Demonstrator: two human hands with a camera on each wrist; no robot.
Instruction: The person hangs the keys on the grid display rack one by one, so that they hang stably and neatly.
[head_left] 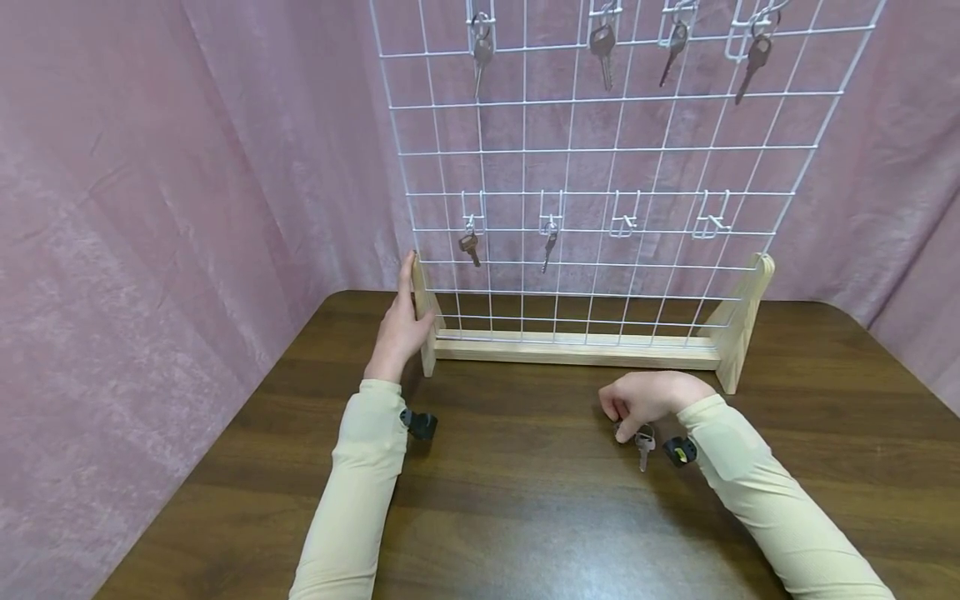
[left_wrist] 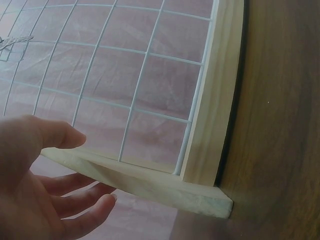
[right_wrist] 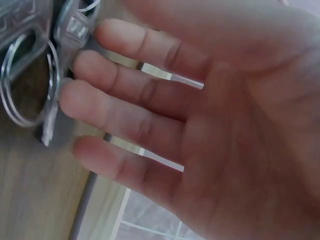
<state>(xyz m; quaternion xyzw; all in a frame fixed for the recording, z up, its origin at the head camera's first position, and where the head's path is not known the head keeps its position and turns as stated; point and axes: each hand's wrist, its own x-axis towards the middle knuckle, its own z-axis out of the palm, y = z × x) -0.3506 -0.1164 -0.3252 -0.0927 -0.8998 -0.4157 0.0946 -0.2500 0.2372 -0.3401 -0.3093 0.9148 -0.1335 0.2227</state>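
Note:
At the left wooden side support (head_left: 422,325) of a white wire grid rack (head_left: 570,292), my left hand (head_left: 401,333) rests. In the left wrist view the thumb (left_wrist: 67,135) is on the grid side and the loosely bent fingers (left_wrist: 85,205) are on the outer side. My right hand (head_left: 648,396) reaches down to keys (head_left: 646,446) on the table in front of the rack. The right wrist view shows fairly straight fingers (right_wrist: 125,105) with their tips close beside the keys and a metal key ring (right_wrist: 7,85); the thumb tip is out of frame there.
Single keys hang from white hooks on the grid: a lower-left key (head_left: 469,243), a second lower key (head_left: 551,242) and several along the top. Two lower-right hooks (head_left: 624,223) carry no key. The brown wooden table (head_left: 510,500) has pink curtains (head_left: 225,167) behind it.

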